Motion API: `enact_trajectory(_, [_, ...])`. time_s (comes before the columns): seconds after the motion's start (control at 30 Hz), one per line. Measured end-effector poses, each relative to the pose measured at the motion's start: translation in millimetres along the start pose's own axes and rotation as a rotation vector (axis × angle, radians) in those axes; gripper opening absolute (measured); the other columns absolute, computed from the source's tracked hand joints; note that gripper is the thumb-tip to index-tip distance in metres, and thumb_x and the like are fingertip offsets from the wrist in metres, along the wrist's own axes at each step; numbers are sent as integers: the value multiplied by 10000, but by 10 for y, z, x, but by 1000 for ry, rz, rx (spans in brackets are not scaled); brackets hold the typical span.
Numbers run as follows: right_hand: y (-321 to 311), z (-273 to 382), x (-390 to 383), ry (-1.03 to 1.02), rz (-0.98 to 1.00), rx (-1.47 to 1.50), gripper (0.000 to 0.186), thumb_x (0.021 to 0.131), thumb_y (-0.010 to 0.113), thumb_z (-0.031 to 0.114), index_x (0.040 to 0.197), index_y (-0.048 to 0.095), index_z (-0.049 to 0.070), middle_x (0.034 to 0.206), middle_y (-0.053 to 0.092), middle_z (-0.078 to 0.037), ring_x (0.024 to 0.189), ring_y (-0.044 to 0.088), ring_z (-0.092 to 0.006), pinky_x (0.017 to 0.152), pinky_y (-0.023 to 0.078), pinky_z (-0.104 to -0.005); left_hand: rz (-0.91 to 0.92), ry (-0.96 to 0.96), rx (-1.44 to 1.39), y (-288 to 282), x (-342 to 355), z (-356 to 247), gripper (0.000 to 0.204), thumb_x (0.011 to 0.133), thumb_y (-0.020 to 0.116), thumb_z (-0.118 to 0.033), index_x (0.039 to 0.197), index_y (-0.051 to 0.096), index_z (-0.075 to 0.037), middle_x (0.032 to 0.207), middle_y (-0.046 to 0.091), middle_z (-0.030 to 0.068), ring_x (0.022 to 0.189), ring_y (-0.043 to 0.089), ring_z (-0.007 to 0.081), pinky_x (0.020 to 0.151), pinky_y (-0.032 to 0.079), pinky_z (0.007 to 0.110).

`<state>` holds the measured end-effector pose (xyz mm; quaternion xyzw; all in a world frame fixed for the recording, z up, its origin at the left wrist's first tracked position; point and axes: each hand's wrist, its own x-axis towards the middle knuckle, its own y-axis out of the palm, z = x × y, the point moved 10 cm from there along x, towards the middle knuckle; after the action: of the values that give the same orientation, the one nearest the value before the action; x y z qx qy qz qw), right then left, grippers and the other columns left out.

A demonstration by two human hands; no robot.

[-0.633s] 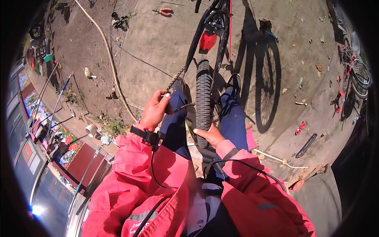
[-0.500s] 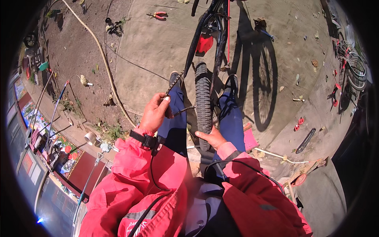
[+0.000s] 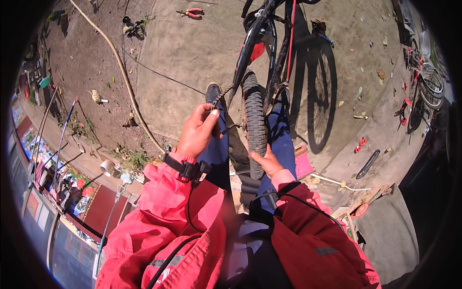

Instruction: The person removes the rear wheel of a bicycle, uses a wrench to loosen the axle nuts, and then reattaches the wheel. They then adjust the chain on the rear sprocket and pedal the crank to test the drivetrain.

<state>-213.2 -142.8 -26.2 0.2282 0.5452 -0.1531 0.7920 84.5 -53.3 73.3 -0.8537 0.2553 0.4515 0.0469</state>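
Note:
A dark bicycle frame (image 3: 248, 45) reaches in from the far edge, with a red piece (image 3: 258, 51) hanging between its tubes. Its knobbly-tyred wheel (image 3: 255, 113) stands between my legs. My left hand (image 3: 197, 131), left of the wheel, pinches a bicycle chain (image 3: 222, 96) between thumb and fingers. From the hand the chain runs up towards the frame, and another stretch runs right to the wheel's side. My right hand (image 3: 269, 163) grips the tyre at its near right side, thumb across the tread; its other fingers are partly hidden.
Red-handled pliers (image 3: 191, 13) lie on the ground at the far left of the bicycle. A tan hose (image 3: 122, 65) curves down the left. A blue-handled tool (image 3: 326, 38) lies far right. At the right edge another bicycle wheel (image 3: 432, 89) shows. A pink piece (image 3: 303, 164) lies beside my right leg.
The bicycle has tilted, and its wheel has shifted slightly right and nearer. Both hands have moved a little right, the left still pinching the chain and the right still on the tyre.

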Motion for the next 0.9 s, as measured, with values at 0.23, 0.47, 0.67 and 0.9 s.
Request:
enact_trajectory(0.23, [-41,23,-67,-15,25,34,943,954,685,563,1590,276,0,1518,509,-145,1398,465,-256,1166,341,-380,-44,-12,-3,-41,42,3,251,1082,571,-223,1208,530,-11,742,573,31,584,585,129,554,493,288])
enact_trajectory(0.47, [-83,2,8,-22,37,-79,967,964,579,681,1615,255,42,1565,457,-172,1456,410,-291,1190,302,-387,-42,-45,27,15,56,63,247,1080,572,-229,1211,529,-24,719,556,25,558,558,129,541,492,296])
enact_trajectory(0.67, [-22,40,-30,2,84,114,923,973,563,681,1589,304,44,1546,476,-163,1449,419,-289,1176,315,-394,-86,8,25,-54,155,-96,275,1078,575,-259,1208,529,-21,697,550,28,539,543,128,528,476,290])
enact_trajectory(0.9, [-234,-111,88,45,-59,-180,884,1008,438,714,1578,351,44,1488,550,-149,1385,488,-271,1156,352,-387,-83,40,16,26,213,-271,280,1075,583,-270,1194,545,-19,697,550,17,525,534,114,517,466,282])
